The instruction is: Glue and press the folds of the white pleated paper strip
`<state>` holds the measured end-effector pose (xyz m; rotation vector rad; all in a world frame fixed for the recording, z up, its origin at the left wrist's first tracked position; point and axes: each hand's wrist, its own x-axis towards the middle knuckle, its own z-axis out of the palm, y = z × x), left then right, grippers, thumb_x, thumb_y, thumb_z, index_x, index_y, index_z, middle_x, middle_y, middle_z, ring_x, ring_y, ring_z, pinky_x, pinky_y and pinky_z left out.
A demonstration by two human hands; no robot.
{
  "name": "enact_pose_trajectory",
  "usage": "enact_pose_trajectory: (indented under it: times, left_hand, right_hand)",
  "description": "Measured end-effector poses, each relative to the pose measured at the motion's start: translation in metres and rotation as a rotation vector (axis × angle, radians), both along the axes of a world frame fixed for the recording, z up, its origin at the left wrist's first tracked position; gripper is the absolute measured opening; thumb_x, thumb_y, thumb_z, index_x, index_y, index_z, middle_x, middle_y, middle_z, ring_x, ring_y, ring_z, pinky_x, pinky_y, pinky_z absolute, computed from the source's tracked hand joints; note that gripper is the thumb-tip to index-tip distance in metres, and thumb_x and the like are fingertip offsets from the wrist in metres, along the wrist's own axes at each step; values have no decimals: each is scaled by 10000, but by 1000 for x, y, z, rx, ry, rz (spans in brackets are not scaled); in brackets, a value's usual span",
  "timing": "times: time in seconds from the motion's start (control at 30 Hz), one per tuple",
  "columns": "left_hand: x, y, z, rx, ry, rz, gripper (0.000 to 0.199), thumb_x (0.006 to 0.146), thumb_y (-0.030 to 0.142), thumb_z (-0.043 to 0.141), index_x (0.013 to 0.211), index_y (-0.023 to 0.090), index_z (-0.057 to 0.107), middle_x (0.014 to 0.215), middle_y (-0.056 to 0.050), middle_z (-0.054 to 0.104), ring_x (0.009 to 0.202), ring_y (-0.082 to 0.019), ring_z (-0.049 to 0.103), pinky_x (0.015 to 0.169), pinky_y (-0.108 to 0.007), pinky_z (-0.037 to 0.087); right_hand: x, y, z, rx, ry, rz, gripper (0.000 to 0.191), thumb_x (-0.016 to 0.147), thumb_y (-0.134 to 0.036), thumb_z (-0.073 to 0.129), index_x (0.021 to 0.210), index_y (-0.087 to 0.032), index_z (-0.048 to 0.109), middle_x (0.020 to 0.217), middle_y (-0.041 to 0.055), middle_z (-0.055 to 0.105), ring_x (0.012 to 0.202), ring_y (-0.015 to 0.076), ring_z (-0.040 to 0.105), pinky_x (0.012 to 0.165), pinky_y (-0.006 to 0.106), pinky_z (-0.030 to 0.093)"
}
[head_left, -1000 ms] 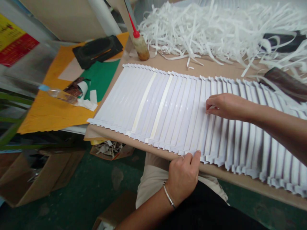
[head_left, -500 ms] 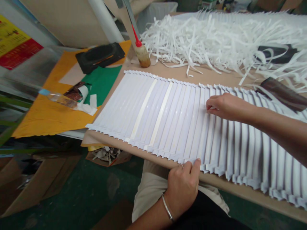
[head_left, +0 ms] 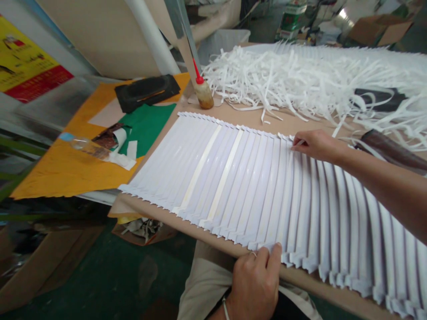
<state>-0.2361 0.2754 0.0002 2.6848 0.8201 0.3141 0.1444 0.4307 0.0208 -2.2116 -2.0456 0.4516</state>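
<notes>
**Q:** Where's the main item, and what are the hands doing?

**A:** The pleated white paper sheet (head_left: 233,178) lies across a tan board (head_left: 253,118), mid-frame, running out toward 4 o'clock. Two cream strips (head_left: 200,173) run along its pleats. The left hand (head_left: 255,286), at 6 o'clock, has its fingers closed narrow on the sheet's near edge. The right hand (head_left: 316,146), near 2 o'clock, pinches the far edge narrowly between thumb and fingertips.

**Q:** Risks?

**A:** Uneven pulling could skew the pleats, and a hard pinch could crease or tear the edge. The sheet crosses the board's near edge around 4 o'clock, so it could slide off. If knocked, the glue bottle (head_left: 203,95) at 12 o'clock could mark the paper. The loose paper strips (head_left: 283,80) at 1 o'clock could snag the far edge.

**Q:** Any readable text?

**A:** The yellow and red poster (head_left: 33,62) at 10 o'clock has print, but it's too small to read. No brand is legible.
</notes>
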Motion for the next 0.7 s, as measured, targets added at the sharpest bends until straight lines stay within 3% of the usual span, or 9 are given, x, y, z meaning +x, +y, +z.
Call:
enact_pose_trajectory:
  times: [0.17, 0.37, 0.7]
  left_hand:
    - [1, 2, -1, 36, -42, -12, 468, 861, 118, 553, 1327, 154, 539, 821, -16, 627, 602, -192, 601, 497, -357, 437]
    - [1, 2, -2, 71, -57, 5, 454, 860, 118, 546, 1312, 162, 541, 794, -9, 620, 568, -179, 590, 476, -338, 417]
    - [4, 4, -2, 110, -87, 14, 406, 881, 124, 507, 1283, 162, 557, 754, -8, 612, 522, -160, 556, 456, -314, 398]
  right_hand:
    - [10, 4, -10, 59, 32, -59, 239, 859, -336, 546, 932, -193, 723, 869, 78, 761, 785, 219, 686, 704, 308, 481]
    - [10, 6, -16, 111, 13, -126, 270, 859, -411, 556, 885, -187, 706, 808, 73, 739, 708, 201, 647, 644, 297, 455]
    - [7, 11, -29, 113, -22, -99, 261, 876, -355, 535, 921, -170, 714, 860, 102, 742, 768, 224, 656, 705, 318, 456]
